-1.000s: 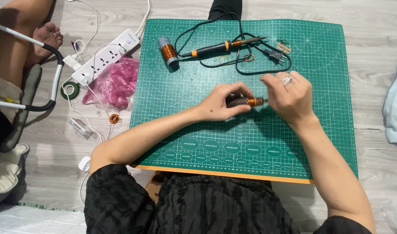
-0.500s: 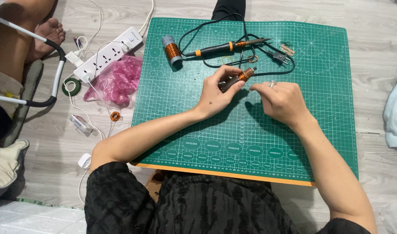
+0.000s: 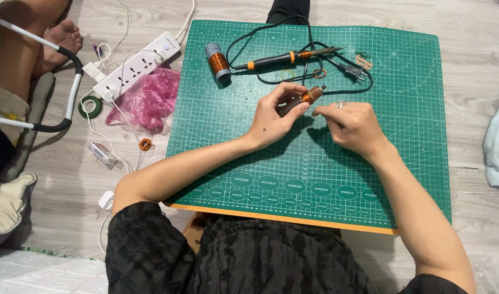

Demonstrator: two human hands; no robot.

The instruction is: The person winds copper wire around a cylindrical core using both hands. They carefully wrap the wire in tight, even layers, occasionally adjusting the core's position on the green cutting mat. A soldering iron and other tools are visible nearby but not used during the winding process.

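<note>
Head view, from the left edge inward: a seated person's bare foot (image 3: 61, 38) and a white tube frame (image 3: 40, 81) lie on the wooden floor (image 3: 69, 185), then a roll of green tape (image 3: 90, 107), a white power strip (image 3: 136, 65) and a crumpled pink plastic bag (image 3: 146, 98), with a tiny copper coil (image 3: 145, 144) just below the bag. A green cutting mat (image 3: 314, 174) comes next. At its far side a spool of copper wire (image 3: 218, 62) lies beside a black-and-orange soldering iron (image 3: 285, 56), whose black cord (image 3: 336, 68) loops toward a plug.

Near the mat's middle, the left hand (image 3: 274, 117) has its fingers closed round a small dark rod wound with copper wire (image 3: 304, 98), held tilted above the mat with the wound end pointing up and right. Just to the right, the right hand (image 3: 353, 125), wearing a ring, has its fingertips pinched together close to that wound end; whether they hold a strand is too fine to tell.

My reading is that a winding step is in hand: wire being laid or tightened on the rod. A further turn would call for steady tension from the right fingertips while the left keeps the rod from rolling.
</note>
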